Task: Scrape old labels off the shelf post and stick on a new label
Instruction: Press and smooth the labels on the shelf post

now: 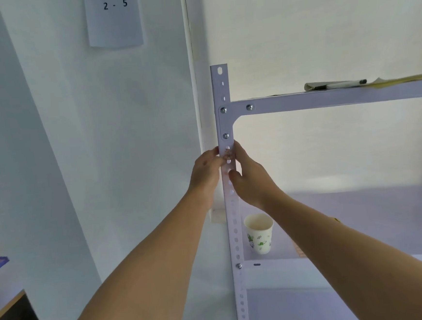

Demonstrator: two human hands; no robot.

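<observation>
- The shelf post (220, 88) is a white metal strip with a row of holes. It stands upright, with its long axis vertical, from the bottom edge of the view up to a little above the top shelf (326, 99).
- A small label (228, 154) sits on the front face of the post, just below the lowest of the three corner bolts. It faces the person. It has faint reddish marks, which are too blurred to read.
- The left hand (205, 171) is at the left edge of the post, at the height of the label. Its fingers are bent and close together, and the tips touch the post there. I cannot tell whether they pinch the label or only press it.
- The right hand (250, 182) holds the post from the right side. Its thumb (234, 175) lies on the front face just below the label, and the forefinger goes up along the right edge beside the label. The other fingers are hidden behind the post.
- A paper cup (259, 234) with green print stands upright on the lower shelf (360, 213), near the post.
- A marker (345, 83) lies on the top shelf.
- A paper sheet (114, 18) with "2 - 5" hangs on the wall at the upper left.
</observation>
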